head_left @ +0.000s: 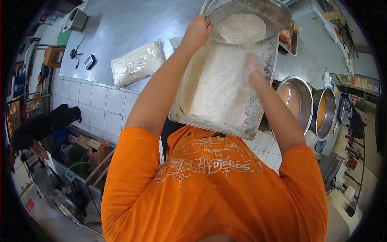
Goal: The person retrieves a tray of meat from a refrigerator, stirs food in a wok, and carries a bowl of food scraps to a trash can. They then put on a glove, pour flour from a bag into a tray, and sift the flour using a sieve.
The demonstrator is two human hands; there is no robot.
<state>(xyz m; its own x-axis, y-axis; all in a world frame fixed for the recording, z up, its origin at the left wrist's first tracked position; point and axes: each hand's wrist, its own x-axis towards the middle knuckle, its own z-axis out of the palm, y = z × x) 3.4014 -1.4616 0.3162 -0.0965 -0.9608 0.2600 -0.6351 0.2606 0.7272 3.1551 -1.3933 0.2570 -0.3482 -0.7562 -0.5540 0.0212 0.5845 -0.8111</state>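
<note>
My left hand (196, 33) is closed on the near left edge of a round mesh sieve (278, 18), which holds a mound of white flour (242, 28). Below the sieve is a deep rectangular metal tray (209, 124), its bottom covered by a layer of flour (217, 80). Over the right part of that layer is my right hand (252, 66), floury and smeared by motion, so its fingers cannot be made out. The sieve hides the tray's far end.
Left of the tray, a clear bag of white powder (138, 63) lies on the steel table (117, 24), near a small digital timer (89, 61). Metal bowls with orange-brown liquid (291, 99) and orange contents (321, 111) stand at right. At far left is another person's dark sleeve (48, 123).
</note>
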